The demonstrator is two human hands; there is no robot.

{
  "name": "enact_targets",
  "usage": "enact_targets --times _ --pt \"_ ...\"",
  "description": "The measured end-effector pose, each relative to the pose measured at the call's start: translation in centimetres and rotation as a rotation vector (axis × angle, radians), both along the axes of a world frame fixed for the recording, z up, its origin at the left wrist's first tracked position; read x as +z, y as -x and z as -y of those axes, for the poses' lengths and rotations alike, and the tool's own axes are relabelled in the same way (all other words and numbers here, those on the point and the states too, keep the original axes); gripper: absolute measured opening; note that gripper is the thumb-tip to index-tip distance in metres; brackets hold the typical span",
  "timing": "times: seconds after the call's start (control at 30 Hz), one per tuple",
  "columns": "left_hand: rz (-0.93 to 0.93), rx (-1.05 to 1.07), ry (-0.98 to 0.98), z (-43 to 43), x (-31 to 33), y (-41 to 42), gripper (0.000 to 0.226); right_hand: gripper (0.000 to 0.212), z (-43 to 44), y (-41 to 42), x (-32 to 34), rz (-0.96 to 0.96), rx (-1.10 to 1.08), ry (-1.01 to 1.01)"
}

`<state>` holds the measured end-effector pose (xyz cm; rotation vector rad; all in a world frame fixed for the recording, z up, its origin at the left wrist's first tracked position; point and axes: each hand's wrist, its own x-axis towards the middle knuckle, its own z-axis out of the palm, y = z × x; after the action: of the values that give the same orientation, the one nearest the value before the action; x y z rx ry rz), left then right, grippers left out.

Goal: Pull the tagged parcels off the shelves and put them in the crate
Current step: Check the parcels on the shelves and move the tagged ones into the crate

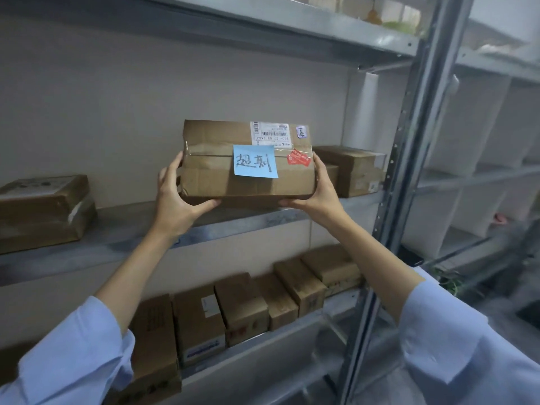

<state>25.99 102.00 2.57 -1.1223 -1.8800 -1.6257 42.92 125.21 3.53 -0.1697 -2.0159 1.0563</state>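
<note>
My left hand [175, 198] and right hand [318, 194] clasp the parcel [216, 173] by its ends; at 6 o'clock, boxes [242, 308] line the lower shelf [263, 347].

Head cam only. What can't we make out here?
The crate: outside the head view.
Back and underside of the parcel: hidden by its own front, with the left hand and right hand holding it.
Print on the shipping label: too small.
The top-shelf items: blurred, cut by the top edge.
One lower-shelf box: partly covered by the left sleeve.
</note>
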Motion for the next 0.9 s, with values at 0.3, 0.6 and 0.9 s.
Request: enact_targets --times 0.3,0.6,0.9 --pt "0.049 -0.201 0.047 -10.0 -1.8 -8.5 0.114 0.116 -5.6 -14.0 -1.4 0.026 -0.187 0.048" --pt "0.105 -0.536 0.108 -21.6 -3.8 -27.4 0.11 0.123 -11.1 -36.7 -3.4 0.095 -0.472 0.104" --pt "0.144 -0.832 0.153 -31.4 -5.8 -49.2 0.113 0.134 -12.9 -60.1 -5.3 0.128 -0.766 0.173"
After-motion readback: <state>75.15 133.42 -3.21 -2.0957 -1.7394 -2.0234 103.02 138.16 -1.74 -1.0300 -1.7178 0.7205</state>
